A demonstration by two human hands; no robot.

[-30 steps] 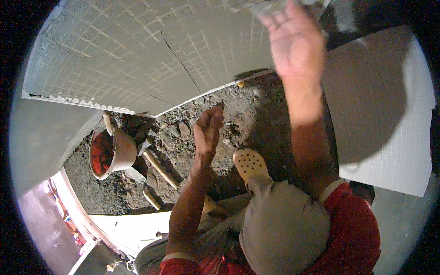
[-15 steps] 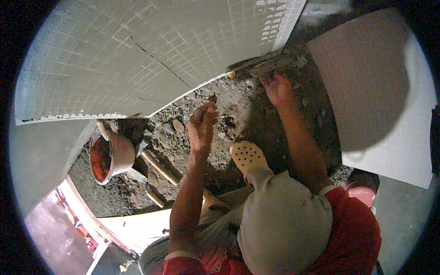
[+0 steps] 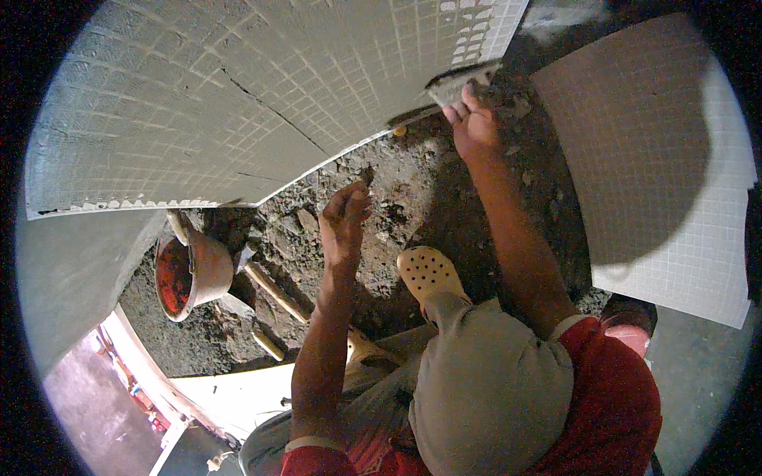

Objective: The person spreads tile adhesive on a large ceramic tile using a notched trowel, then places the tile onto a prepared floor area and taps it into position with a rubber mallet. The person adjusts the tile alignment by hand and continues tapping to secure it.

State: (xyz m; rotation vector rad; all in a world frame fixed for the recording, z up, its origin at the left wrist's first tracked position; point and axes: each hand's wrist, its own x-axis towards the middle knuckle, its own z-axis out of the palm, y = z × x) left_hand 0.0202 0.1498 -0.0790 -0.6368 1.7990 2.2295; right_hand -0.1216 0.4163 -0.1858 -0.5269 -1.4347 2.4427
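Along the lower edge of the panel: right hand, fingers partly curled, gripping a flat, paste-smeared trowel
Above rough rubble: left hand, fingers pinched on a small dark lump
Panel coat: grey paste, ridged in squares

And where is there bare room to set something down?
Shaded dirt between the yellow clog and right forearm looks free; so does stonier ground right of the left hand. Crowded: bucket, wooden-handled tool and trowel bunched at left.
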